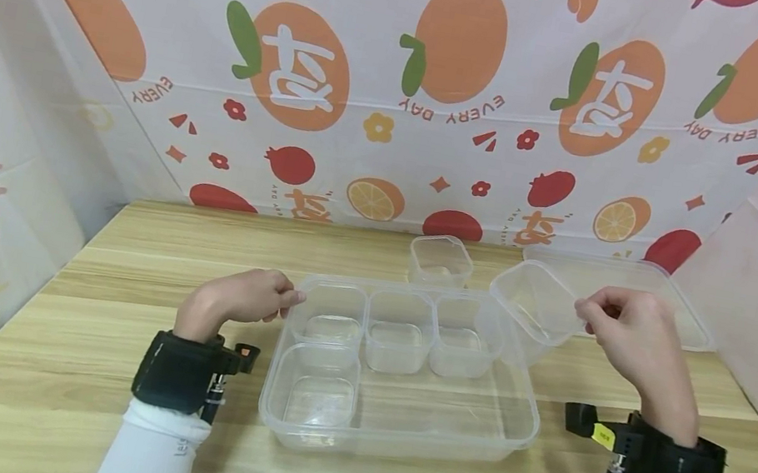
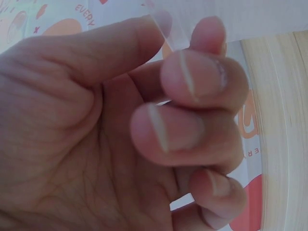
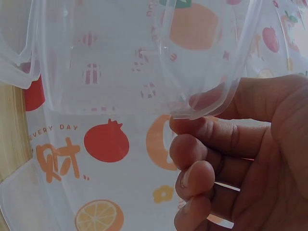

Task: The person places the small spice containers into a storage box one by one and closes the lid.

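Note:
A large clear plastic box (image 1: 434, 439) stands on the table with several small clear containers in it: a row along its back, and one container (image 1: 313, 394) at front left. My left hand (image 1: 242, 297) pinches the box's back left rim between thumb and index finger; the other fingers curl loosely in the left wrist view. Over the back right corner, my right hand (image 1: 638, 337) holds another small clear container (image 1: 535, 298), tilted. Its rim corner (image 3: 192, 114) is between thumb and index finger in the right wrist view. It looks empty.
One more small clear container (image 1: 441, 258) stands behind the box. A large clear flat lid (image 1: 687, 320) lies at the back right, partly behind the right hand. A fruit-printed cloth (image 1: 368, 125) hangs along the table's back edge.

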`<move>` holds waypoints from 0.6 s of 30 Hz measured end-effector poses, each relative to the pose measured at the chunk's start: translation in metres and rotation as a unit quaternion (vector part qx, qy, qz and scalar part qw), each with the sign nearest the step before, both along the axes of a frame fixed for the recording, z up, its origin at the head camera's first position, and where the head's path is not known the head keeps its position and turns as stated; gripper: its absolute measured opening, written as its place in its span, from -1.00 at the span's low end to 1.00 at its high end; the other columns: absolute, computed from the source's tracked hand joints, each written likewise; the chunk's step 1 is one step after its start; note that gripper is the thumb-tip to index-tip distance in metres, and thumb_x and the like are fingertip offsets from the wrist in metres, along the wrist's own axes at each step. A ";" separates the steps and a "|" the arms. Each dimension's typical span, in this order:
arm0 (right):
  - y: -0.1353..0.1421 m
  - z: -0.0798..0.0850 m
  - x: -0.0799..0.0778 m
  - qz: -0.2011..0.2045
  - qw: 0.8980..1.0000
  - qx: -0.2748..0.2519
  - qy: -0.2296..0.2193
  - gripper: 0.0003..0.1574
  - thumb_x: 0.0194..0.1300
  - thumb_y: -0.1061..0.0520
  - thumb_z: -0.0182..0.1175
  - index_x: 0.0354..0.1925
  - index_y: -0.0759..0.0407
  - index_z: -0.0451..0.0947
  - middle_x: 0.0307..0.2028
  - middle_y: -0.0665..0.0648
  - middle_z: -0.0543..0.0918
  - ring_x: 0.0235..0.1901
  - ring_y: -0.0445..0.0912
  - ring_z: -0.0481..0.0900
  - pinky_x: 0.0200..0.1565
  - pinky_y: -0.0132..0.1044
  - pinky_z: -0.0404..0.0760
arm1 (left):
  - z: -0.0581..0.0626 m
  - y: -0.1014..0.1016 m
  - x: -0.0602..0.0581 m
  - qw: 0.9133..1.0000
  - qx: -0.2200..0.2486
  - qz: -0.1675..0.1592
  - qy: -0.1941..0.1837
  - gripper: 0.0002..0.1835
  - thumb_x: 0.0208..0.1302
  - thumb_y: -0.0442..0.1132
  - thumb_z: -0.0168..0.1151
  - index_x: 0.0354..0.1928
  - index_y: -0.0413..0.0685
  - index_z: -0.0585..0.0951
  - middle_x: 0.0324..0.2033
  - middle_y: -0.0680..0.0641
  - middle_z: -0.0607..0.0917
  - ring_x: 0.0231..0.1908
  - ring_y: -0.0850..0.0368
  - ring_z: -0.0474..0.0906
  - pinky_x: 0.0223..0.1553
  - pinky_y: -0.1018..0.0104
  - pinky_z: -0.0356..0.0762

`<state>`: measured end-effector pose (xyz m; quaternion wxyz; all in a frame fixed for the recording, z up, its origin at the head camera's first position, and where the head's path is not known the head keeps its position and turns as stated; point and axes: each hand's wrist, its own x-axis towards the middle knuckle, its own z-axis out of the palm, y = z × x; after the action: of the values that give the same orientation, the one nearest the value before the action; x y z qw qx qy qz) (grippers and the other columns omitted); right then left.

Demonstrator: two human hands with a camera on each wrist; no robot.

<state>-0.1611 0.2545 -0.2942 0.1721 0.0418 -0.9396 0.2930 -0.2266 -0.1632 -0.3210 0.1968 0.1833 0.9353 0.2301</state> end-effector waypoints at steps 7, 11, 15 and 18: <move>-0.005 0.001 -0.001 0.010 1.000 -0.003 0.002 -0.71 0.24 0.07 0.05 -0.43 0.22 0.59 -0.59 0.15 0.50 -0.64 -0.04 0.30 -0.65 -0.28 0.27 | 0.000 -0.001 -0.001 1.000 0.006 0.003 -0.004 -0.72 0.37 -0.12 -0.09 -0.36 -0.14 0.51 -0.61 -0.03 0.39 -0.57 0.11 0.26 -0.52 0.25 0.23; -0.007 0.001 -0.001 0.012 1.000 0.000 0.000 -0.72 0.25 0.07 0.04 -0.43 0.22 0.59 -0.59 0.16 0.50 -0.62 -0.03 0.31 -0.64 -0.27 0.28 | -0.001 -0.001 -0.001 1.000 0.006 0.004 -0.004 -0.72 0.37 -0.11 -0.09 -0.36 -0.14 0.51 -0.59 -0.04 0.40 -0.55 0.10 0.27 -0.51 0.24 0.25; -0.009 0.001 -0.001 0.014 1.000 0.002 0.001 -0.72 0.25 0.07 0.05 -0.42 0.22 0.59 -0.58 0.17 0.51 -0.61 -0.03 0.31 -0.64 -0.26 0.28 | -0.002 -0.001 -0.001 1.000 0.006 0.003 -0.003 -0.72 0.36 -0.11 -0.08 -0.33 -0.15 0.51 -0.60 -0.04 0.40 -0.56 0.10 0.27 -0.50 0.24 0.25; -0.010 0.002 -0.001 0.015 1.000 0.002 0.004 -0.72 0.25 0.06 0.05 -0.42 0.22 0.59 -0.59 0.16 0.51 -0.63 -0.04 0.30 -0.65 -0.27 0.27 | -0.002 -0.001 -0.002 1.000 0.004 0.003 -0.003 -0.73 0.36 -0.11 -0.07 -0.31 -0.16 0.51 -0.60 -0.04 0.40 -0.56 0.09 0.27 -0.50 0.24 0.25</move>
<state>-0.1621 0.2442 -0.2927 0.1712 0.0578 -0.9387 0.2935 -0.2281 -0.1640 -0.3228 0.1985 0.1805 0.9343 0.2347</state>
